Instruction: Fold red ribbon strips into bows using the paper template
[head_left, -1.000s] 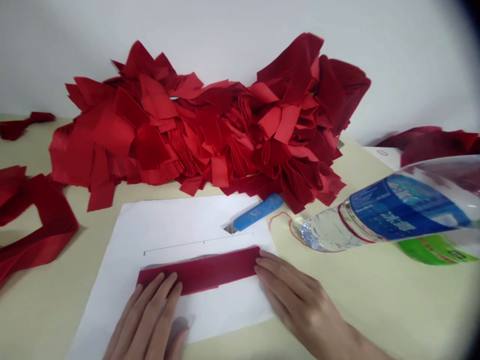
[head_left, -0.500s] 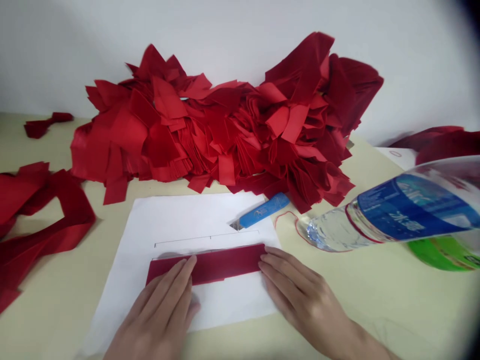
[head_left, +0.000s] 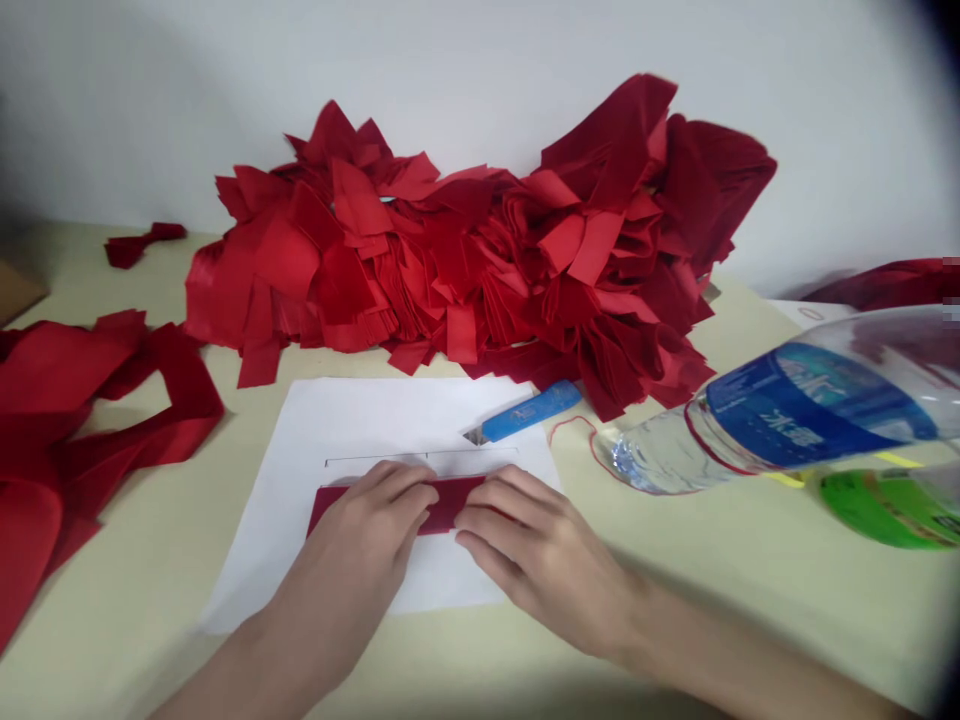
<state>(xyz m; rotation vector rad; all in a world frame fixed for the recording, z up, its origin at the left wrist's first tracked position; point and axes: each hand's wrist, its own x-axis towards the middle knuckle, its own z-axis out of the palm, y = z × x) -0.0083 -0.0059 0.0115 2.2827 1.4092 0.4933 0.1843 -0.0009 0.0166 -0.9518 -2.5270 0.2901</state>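
Note:
A folded dark red ribbon strip [head_left: 448, 505] lies flat on a white sheet of paper [head_left: 259, 520], just below a ruled pencil line. My left hand [head_left: 367, 535] is bent over its left and middle part, fingertips closed at the upper edge near the middle. My right hand [head_left: 544, 535] curls over the right part, thumb below and fingers above, covering that end. Only a short middle stretch and the left end of the ribbon show. Beyond the hands, a blue utility knife [head_left: 532, 410] rests across the paper's upper right corner, blade out.
A big heap of folded red ribbon bundles [head_left: 450, 270] lies against the wall. Loose red ribbon [head_left: 172, 390] sprawls at the left. A clear water bottle [head_left: 817, 405] with a blue label lies at the right, beside a green-labelled container [head_left: 892, 508]. Red thread [head_left: 574, 420] curls near the bottle.
Both hands have come closer together along the ribbon and bent from flat to curled: the left moved right, the right moved left. The view has shifted slightly.

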